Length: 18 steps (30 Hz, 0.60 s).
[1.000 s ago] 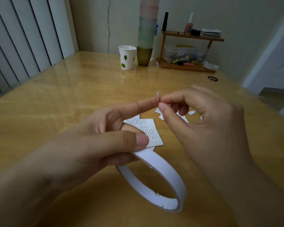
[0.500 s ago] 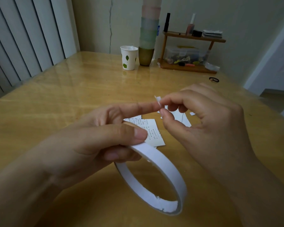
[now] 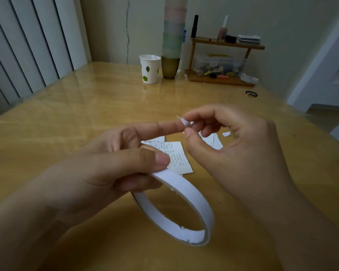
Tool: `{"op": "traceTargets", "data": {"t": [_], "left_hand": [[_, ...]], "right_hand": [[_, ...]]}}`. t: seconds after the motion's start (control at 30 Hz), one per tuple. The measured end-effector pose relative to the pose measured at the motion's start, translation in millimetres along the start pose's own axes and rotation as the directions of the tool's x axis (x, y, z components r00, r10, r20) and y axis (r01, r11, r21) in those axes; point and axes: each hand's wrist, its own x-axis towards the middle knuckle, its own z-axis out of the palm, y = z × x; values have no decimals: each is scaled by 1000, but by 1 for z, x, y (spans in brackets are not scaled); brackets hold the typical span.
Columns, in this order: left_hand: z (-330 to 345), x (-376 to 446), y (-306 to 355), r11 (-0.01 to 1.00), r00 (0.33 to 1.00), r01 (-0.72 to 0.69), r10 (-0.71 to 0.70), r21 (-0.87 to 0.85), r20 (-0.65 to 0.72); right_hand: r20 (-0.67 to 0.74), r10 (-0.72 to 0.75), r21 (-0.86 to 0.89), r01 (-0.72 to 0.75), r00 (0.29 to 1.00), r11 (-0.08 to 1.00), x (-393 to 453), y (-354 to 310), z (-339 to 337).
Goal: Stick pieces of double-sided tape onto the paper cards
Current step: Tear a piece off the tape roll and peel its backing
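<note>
Tape bit [image 3: 185, 123] upright betw. fingers [image 3: 192, 116]

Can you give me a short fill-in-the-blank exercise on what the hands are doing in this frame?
1. The left hand grips the white ring-shaped ____ between thumb and fingers.
2. The right hand pinches a small tape piece at the tip of the left ____ finger.
3. The printed paper cards lie on the wooden ____.
4. The paper cup by the wall bears green ____ prints.

Missing words: tape roll; index; table; leaf
</note>
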Motion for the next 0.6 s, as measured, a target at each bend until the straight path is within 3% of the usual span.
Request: {"op": "traceTargets", "data": {"t": [0.37,0.6], "left_hand": [[2,-2,1,993,986,-83,71,79,152],[3,-2,-4,952,986,-95,49,293,160]], "right_hand": [[-77,34,-52,-38,996,998,-2,-1,2],[-81,94,-23,-96,992,995,-2,-4,4]]}}
